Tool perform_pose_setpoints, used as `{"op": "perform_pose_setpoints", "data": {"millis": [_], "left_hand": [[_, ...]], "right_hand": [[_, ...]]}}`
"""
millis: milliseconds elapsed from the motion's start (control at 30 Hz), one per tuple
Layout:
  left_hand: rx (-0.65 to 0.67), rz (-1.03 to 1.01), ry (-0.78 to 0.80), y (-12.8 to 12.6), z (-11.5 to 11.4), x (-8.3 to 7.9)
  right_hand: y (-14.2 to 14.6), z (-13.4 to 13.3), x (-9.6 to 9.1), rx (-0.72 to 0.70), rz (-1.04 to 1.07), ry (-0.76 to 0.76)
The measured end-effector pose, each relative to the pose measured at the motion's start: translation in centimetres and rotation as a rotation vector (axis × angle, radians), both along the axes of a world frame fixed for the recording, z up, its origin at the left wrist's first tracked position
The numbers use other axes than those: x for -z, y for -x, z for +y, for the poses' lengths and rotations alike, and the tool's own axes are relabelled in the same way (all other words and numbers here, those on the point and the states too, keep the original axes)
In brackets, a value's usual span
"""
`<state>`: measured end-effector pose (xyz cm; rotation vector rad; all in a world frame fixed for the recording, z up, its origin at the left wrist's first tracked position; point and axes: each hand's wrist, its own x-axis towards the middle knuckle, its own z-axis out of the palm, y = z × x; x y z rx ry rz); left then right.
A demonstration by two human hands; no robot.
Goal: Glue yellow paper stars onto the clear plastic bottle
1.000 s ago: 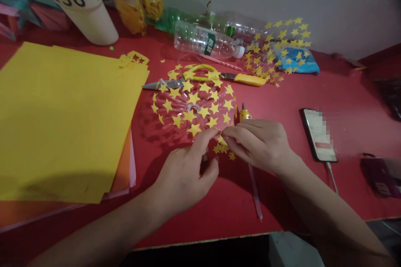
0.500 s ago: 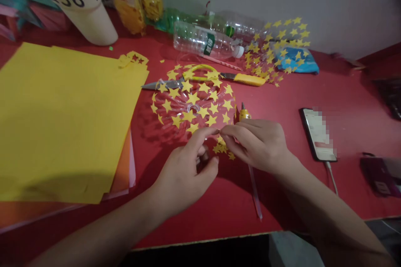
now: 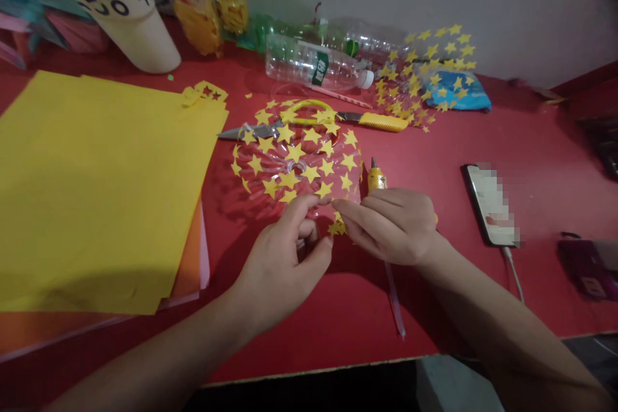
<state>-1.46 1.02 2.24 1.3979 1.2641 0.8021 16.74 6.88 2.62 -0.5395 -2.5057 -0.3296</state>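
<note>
A cut clear plastic bottle (image 3: 297,167), fanned into strips dotted with yellow paper stars, lies in front of my hands. My left hand (image 3: 284,251) is at its near edge, index finger stretched out and thumb apart. That index fingertip meets the fingertips of my right hand (image 3: 393,222), which are pinched together; what they hold, if anything, is too small to make out. Several loose yellow stars (image 3: 337,225) lie under the fingertips. A yellow glue gun (image 3: 376,178) is partly covered by my right hand, and a thin translucent stick (image 3: 394,302) shows below it.
Yellow paper sheets (image 3: 101,193) are stacked at left, near a tumbler (image 3: 145,38). Scissors (image 3: 251,132) and a yellow utility knife (image 3: 383,121) lie behind the cut bottle. Further back are a plastic bottle (image 3: 294,58) and another star-covered piece (image 3: 410,80). A phone (image 3: 491,206) lies at right.
Both hands have shifted slightly left, fingertips still together. The right hand has turned a little, and more of the glue gun shows beside it.
</note>
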Motion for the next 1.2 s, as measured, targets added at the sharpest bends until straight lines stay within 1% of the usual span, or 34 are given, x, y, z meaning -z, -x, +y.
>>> {"op": "perform_pose_setpoints", "data": {"millis": [100, 267, 500, 633, 733, 833, 933, 1033, 1100, 1133, 1200], "left_hand": [[-0.011, 0.053, -0.055, -0.1, 0.0, 0.0], [-0.037, 0.253, -0.195, 0.1, -0.1, 0.3], [-0.046, 0.499, -0.572, 0.3, -0.5, 0.9], [-0.082, 0.573, -0.694, 0.5, -0.6, 1.0], [-0.171, 0.544, -0.736, 0.7, -0.7, 0.9], [-0.233, 0.492, -0.793, 1.0, -0.7, 0.6], [-0.231, 0.457, -0.818, 1.4, -0.6, 0.3], [-0.178, 0.491, -0.76, 2.0, -0.8, 0.2], [-0.159, 0.509, -0.763, 2.6, -1.0, 0.3], [-0.177, 0.509, -0.771, 2.9, -1.1, 0.2], [-0.238, 0.472, -0.722, 3.4, -1.2, 0.0]], "right_hand": [[0.1, 0.0, 0.2, -0.011, 0.0, -0.001], [0.1, 0.0, 0.1, 0.008, -0.005, -0.002], [-0.1, 0.1, -0.8, 0.033, 0.062, 0.011], [-0.3, 0.0, -1.1, 0.091, 0.096, 0.035], [-0.3, 0.0, -1.4, 0.155, 0.108, 0.083], [-0.3, 0.0, -1.6, 0.142, 0.157, 0.105], [-0.4, 0.0, -1.7, 0.162, 0.165, 0.126], [-0.5, 0.0, -1.7, 0.222, 0.16, 0.163], [-0.7, 0.2, -1.6, 0.24, 0.197, 0.172], [-0.8, 0.3, -1.5, 0.251, 0.217, 0.175], [-1.0, 0.5, -1.4, 0.279, 0.241, 0.189]]}}
